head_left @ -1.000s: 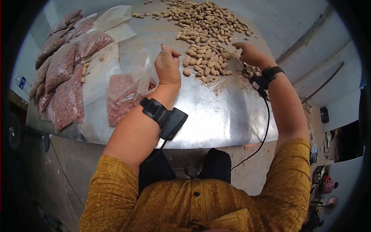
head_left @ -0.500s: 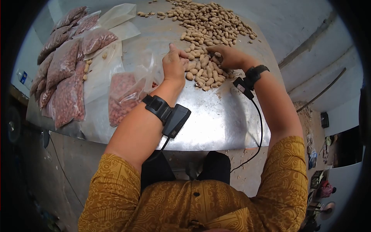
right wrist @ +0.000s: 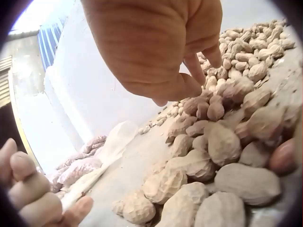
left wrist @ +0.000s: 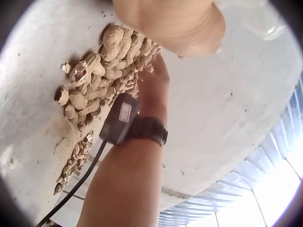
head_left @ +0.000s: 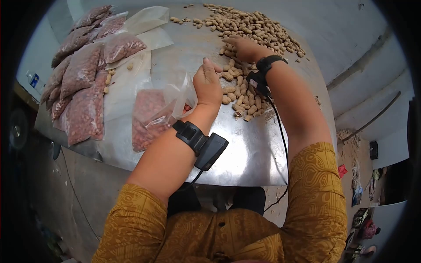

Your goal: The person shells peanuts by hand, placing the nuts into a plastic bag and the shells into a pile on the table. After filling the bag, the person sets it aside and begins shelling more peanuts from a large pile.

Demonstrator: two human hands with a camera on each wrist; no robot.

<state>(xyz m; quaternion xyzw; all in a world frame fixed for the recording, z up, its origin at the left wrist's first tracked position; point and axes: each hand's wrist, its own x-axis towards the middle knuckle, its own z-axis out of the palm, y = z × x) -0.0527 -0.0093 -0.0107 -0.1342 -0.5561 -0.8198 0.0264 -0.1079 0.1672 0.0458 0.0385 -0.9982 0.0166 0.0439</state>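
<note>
Peanuts around the right hand

The person's right hand is over unshelled peanuts on a metal worktop. Its fingers are extended and a little apart, tips pointing down among the shells in the right wrist view; whether they touch any cannot be told. Beyond this hand spreads the main heap; nearer the person, beneath its wrist, lies a smaller cluster. An opened shell sits at the near end of that cluster, and a red kernel shows among the shells below the hand.

The left hand is to the left of the cluster, well apart from the right hand. Its thumb points up, and its fingers are loosely bent. Just left of its wrist lies a clear bag of red kernels, with loose plastic rising beside the hand.

Farther to the left of that hand, filled bags are piled up, with flat plastic bags next to them. A few loose peanuts rest between the pile and the left hand. Each wrist wears a small black camera, and patterned sleeves end near the elbows.
</note>
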